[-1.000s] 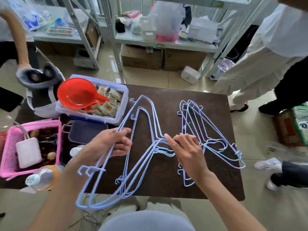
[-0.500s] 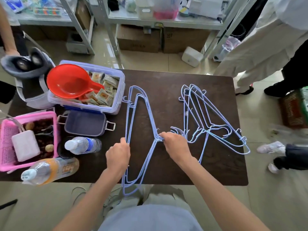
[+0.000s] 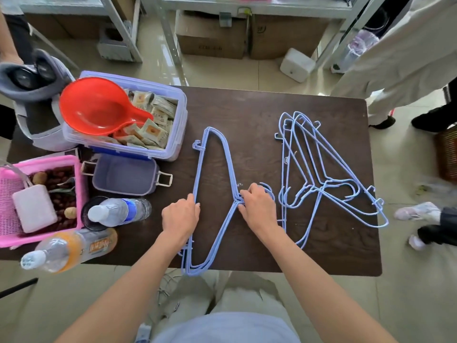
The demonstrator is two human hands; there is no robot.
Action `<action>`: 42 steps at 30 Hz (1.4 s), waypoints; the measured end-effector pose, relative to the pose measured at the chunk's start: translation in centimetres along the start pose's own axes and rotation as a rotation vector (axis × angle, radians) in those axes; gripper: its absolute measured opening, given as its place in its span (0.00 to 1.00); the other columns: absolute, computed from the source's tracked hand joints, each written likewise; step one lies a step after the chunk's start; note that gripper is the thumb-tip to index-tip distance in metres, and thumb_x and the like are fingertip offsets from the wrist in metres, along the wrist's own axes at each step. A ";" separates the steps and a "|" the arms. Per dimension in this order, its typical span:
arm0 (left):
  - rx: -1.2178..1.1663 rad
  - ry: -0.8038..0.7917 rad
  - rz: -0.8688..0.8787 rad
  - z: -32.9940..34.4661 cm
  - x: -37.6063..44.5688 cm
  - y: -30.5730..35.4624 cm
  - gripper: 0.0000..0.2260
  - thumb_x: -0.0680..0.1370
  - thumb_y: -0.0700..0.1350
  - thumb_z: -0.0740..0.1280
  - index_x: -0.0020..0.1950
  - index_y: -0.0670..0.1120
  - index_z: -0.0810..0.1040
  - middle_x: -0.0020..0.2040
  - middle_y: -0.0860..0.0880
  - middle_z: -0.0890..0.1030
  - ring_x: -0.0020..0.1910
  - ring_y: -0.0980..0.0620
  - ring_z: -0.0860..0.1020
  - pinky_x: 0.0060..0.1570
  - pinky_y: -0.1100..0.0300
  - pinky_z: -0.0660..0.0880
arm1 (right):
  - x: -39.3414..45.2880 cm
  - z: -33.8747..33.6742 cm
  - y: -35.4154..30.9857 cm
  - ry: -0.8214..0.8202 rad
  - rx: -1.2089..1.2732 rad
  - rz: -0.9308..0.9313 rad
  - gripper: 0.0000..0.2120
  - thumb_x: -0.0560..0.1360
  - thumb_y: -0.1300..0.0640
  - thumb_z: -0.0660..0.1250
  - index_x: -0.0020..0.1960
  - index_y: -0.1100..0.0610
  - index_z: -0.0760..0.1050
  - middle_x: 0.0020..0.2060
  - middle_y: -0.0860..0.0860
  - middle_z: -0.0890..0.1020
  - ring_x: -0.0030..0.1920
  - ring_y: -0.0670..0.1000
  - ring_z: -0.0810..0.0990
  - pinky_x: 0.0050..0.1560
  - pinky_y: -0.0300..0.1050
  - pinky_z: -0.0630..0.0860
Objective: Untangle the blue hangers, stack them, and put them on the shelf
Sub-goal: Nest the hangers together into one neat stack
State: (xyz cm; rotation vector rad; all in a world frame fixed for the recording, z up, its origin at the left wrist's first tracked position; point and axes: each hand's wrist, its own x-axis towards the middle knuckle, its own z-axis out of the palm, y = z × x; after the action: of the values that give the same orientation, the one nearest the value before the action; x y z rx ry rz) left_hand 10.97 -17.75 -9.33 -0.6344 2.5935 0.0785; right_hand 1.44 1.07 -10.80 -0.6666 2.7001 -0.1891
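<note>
A neat stack of blue wire hangers (image 3: 223, 154) lies flat on the dark brown table (image 3: 247, 107), its lower corner poking past the near edge. My left hand (image 3: 180, 216) grips the stack's long straight bar. My right hand (image 3: 258, 206) is closed around the necks where the hooks begin. To the right lies a second, looser pile of blue hangers (image 3: 321, 169), partly crossed over one another, untouched. The metal shelf (image 3: 259, 11) stands beyond the table's far edge.
On the table's left stand a clear bin (image 3: 173, 134) with packets and a red scoop (image 3: 99, 107), a grey lidded box (image 3: 123, 175), a pink basket (image 3: 7, 206) and two bottles (image 3: 118, 211). Other people stand at the left and right edges. Cardboard boxes (image 3: 210, 35) sit under the shelf.
The hangers I held tilted above the table a second ago now lie flat and aligned. Both hands have come down onto the stack. The view has tilted downward.
</note>
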 end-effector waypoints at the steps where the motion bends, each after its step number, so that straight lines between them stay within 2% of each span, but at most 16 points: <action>1: -0.008 -0.007 -0.008 0.3 0.0 0.0 0.15 0.85 0.57 0.60 0.62 0.47 0.74 0.46 0.47 0.86 0.43 0.44 0.86 0.33 0.56 0.69 | 0.1 0.1 -0.3 -0.002 -0.016 -0.009 0.12 0.75 0.52 0.75 0.56 0.55 0.81 0.49 0.53 0.79 0.49 0.54 0.78 0.47 0.50 0.79; 3: -0.018 -0.035 -0.032 0.9 0.4 -0.1 0.21 0.84 0.58 0.62 0.72 0.46 0.69 0.48 0.46 0.86 0.45 0.43 0.86 0.35 0.54 0.73 | 0.2 0.3 -0.7 -0.002 -0.047 -0.025 0.13 0.75 0.54 0.75 0.57 0.55 0.80 0.50 0.53 0.79 0.50 0.54 0.78 0.48 0.48 0.78; 5: -0.035 -0.075 -0.066 1.0 0.9 0.1 0.25 0.83 0.56 0.65 0.75 0.44 0.66 0.52 0.44 0.86 0.49 0.42 0.86 0.40 0.51 0.78 | 0.5 0.5 -0.7 -0.009 -0.052 -0.047 0.12 0.73 0.57 0.76 0.54 0.56 0.79 0.48 0.53 0.79 0.48 0.53 0.79 0.44 0.47 0.79; 8: -0.077 -0.128 -0.088 0.4 1.6 0.7 0.18 0.82 0.54 0.68 0.66 0.44 0.72 0.54 0.43 0.85 0.53 0.42 0.85 0.46 0.51 0.80 | 1.3 0.8 0.3 -0.009 -0.099 -0.108 0.14 0.66 0.65 0.80 0.46 0.55 0.78 0.41 0.51 0.78 0.41 0.52 0.80 0.33 0.45 0.79; 12: -0.091 -0.169 -0.139 -0.2 2.3 1.1 0.14 0.81 0.51 0.70 0.60 0.43 0.77 0.55 0.43 0.84 0.55 0.42 0.84 0.48 0.51 0.80 | 1.8 0.8 0.6 -0.052 -0.153 -0.136 0.16 0.64 0.63 0.82 0.46 0.55 0.80 0.41 0.50 0.78 0.39 0.50 0.80 0.28 0.43 0.77; 15: -0.078 -0.204 -0.143 -0.1 2.2 1.6 0.13 0.83 0.50 0.68 0.60 0.42 0.80 0.54 0.43 0.84 0.54 0.43 0.84 0.44 0.53 0.76 | 1.2 1.0 0.1 -0.062 -0.138 -0.086 0.19 0.65 0.62 0.82 0.52 0.55 0.80 0.45 0.50 0.78 0.42 0.51 0.79 0.31 0.43 0.78; 19: -0.041 -0.235 -0.151 0.3 1.9 2.1 0.14 0.85 0.51 0.65 0.63 0.42 0.81 0.55 0.43 0.84 0.54 0.45 0.84 0.42 0.55 0.74 | 1.1 0.6 -0.2 -0.059 -0.101 -0.039 0.15 0.68 0.64 0.81 0.51 0.55 0.82 0.45 0.50 0.80 0.42 0.50 0.79 0.33 0.43 0.78; 24: -0.072 -0.286 -0.167 0.7 2.0 2.0 0.14 0.86 0.51 0.63 0.63 0.43 0.81 0.54 0.44 0.84 0.53 0.45 0.84 0.47 0.53 0.79 | 1.2 0.4 0.5 -0.043 -0.101 -0.066 0.12 0.70 0.61 0.80 0.51 0.54 0.82 0.43 0.49 0.80 0.40 0.48 0.79 0.34 0.41 0.78; 27: -0.112 -0.311 -0.190 0.7 2.1 1.6 0.15 0.85 0.52 0.62 0.63 0.44 0.80 0.55 0.44 0.83 0.53 0.45 0.83 0.48 0.53 0.80 | 0.9 -0.3 -0.2 -0.060 -0.078 -0.040 0.12 0.72 0.61 0.78 0.54 0.54 0.82 0.45 0.49 0.80 0.43 0.48 0.80 0.38 0.41 0.81; 30: -0.152 -0.323 -0.205 0.2 2.6 1.3 0.16 0.85 0.54 0.61 0.62 0.45 0.80 0.52 0.45 0.84 0.50 0.46 0.84 0.51 0.51 0.82 | 0.9 -1.1 -0.7 -0.092 -0.036 -0.006 0.15 0.76 0.61 0.75 0.62 0.54 0.81 0.51 0.50 0.81 0.49 0.49 0.81 0.46 0.43 0.82; 32: -0.173 -0.321 -0.208 -0.3 2.8 1.2 0.18 0.85 0.56 0.59 0.61 0.44 0.79 0.50 0.45 0.84 0.48 0.46 0.85 0.51 0.50 0.82 | 0.9 -1.9 -0.8 -0.124 0.050 0.042 0.21 0.78 0.60 0.72 0.70 0.53 0.76 0.59 0.51 0.80 0.57 0.52 0.81 0.54 0.46 0.82; 34: -0.159 -0.309 -0.190 -0.8 2.8 1.3 0.18 0.85 0.56 0.59 0.64 0.43 0.76 0.54 0.44 0.83 0.52 0.44 0.84 0.50 0.51 0.80 | 0.6 -3.1 -0.7 -0.171 0.169 0.110 0.27 0.79 0.58 0.71 0.77 0.52 0.68 0.70 0.52 0.76 0.67 0.55 0.78 0.62 0.49 0.79; 36: -0.135 -0.315 -0.159 -1.5 2.5 1.5 0.18 0.85 0.55 0.61 0.67 0.44 0.73 0.58 0.43 0.82 0.56 0.44 0.82 0.48 0.51 0.77 | -0.1 -4.3 0.2 -0.174 0.291 0.126 0.30 0.79 0.57 0.71 0.79 0.52 0.65 0.74 0.52 0.72 0.71 0.55 0.75 0.67 0.50 0.76; 39: -0.086 -0.324 -0.125 -2.0 2.3 1.7 0.21 0.85 0.59 0.59 0.70 0.45 0.71 0.58 0.44 0.82 0.55 0.45 0.83 0.47 0.51 0.78 | -1.5 -6.4 2.6 -0.088 0.446 0.146 0.29 0.79 0.53 0.72 0.77 0.50 0.67 0.68 0.49 0.77 0.66 0.52 0.79 0.65 0.51 0.78; 42: 0.128 -0.250 -0.060 -2.6 2.1 1.7 0.27 0.83 0.64 0.55 0.71 0.46 0.72 0.55 0.47 0.84 0.52 0.47 0.84 0.43 0.53 0.77 | -2.3 -8.4 6.4 -0.026 0.504 0.340 0.26 0.79 0.48 0.71 0.74 0.49 0.68 0.56 0.48 0.83 0.55 0.49 0.83 0.54 0.46 0.79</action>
State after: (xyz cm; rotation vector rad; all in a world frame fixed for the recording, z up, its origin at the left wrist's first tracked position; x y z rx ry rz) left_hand 7.42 -17.50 -8.03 -0.6129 2.3172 -0.0261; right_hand -2.46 8.20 -3.68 -0.0597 2.5329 -0.7294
